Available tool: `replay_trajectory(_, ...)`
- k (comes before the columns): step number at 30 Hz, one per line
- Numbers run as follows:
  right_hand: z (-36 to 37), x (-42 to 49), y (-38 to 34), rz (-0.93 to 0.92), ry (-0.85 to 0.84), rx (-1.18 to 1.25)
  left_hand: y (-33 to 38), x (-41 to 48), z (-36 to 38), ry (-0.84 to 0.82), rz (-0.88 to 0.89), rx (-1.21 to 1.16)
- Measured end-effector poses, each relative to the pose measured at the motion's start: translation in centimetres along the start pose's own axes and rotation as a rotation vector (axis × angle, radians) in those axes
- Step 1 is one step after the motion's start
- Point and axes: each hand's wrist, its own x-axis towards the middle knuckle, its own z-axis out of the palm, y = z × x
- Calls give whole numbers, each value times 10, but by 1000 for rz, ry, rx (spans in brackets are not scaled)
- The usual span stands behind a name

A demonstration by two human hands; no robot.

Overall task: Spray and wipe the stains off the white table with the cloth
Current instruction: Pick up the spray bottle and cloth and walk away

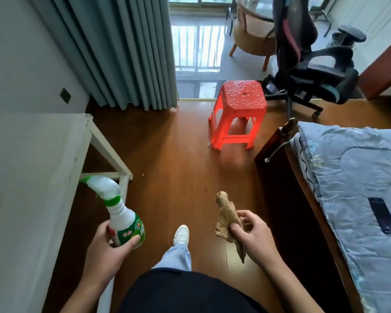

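The white table [32,177] runs along the left side, with a few small dark marks near its right edge. My left hand [106,247] grips a white and green spray bottle [120,213] by its body; the nozzle points left toward the table edge. My right hand [251,233] holds a crumpled tan cloth [227,219] over the wooden floor, well to the right of the table.
A red plastic stool [238,111] stands on the floor ahead. A black office chair [307,64] is behind it. A bed with a blue quilt [357,188] and a phone [384,219] fills the right. Grey curtains [122,48] hang at the back left.
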Motion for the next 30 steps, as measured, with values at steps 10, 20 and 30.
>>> replay_trajectory(10,-68,88,-19,181,306,144,158,163,71,-322,197,128)
replay_trajectory(20,-134,234,-12,228,320,160,283,262,164,-324,294,195)
replay_trajectory(30,-157,420,-122,0,69,181,347,336,165,-137,169,177)
